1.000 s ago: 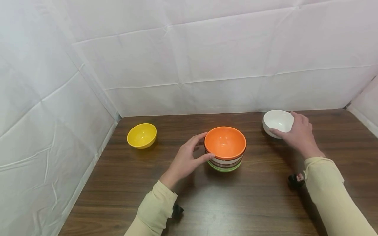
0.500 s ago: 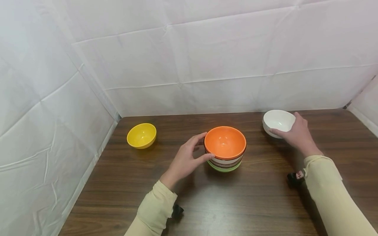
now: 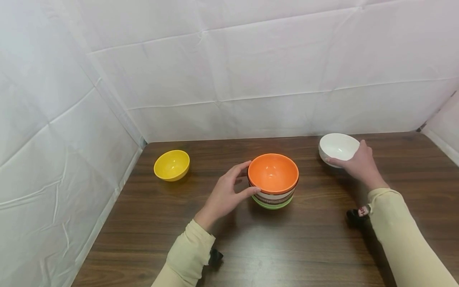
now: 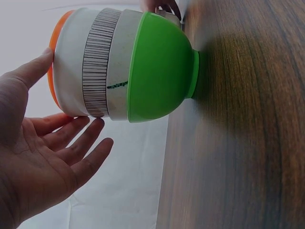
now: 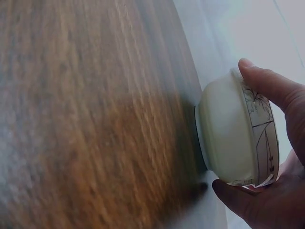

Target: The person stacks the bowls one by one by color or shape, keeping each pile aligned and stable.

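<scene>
In the head view, a stack of bowls stands mid-table, an orange bowl (image 3: 273, 173) on top. Below it, a white bowl with a black-lined band (image 4: 101, 62) sits inside a green bowl (image 4: 159, 67) at the bottom. My left hand (image 3: 224, 193) holds the stack from its left side, thumb at the orange rim and fingertips against the banded bowl. Towards the back right, my right hand (image 3: 362, 165) grips a white bowl (image 3: 337, 147), thumb at the rim. Dark line drawings circle this bowl's outer rim (image 5: 261, 129). Its foot is at the tabletop; whether they touch I cannot tell.
A yellow bowl (image 3: 172, 165) stands alone at the back left of the brown wooden table (image 3: 279, 247). White cloth (image 3: 222, 71) hangs behind the table's back edge and along the left side. Dark wrist-worn devices sit under both sleeves.
My right hand has shifted slightly and its fingers have drawn in at the white bowl's rim. That bowl has barely moved. My left hand and the stack stay in place.
</scene>
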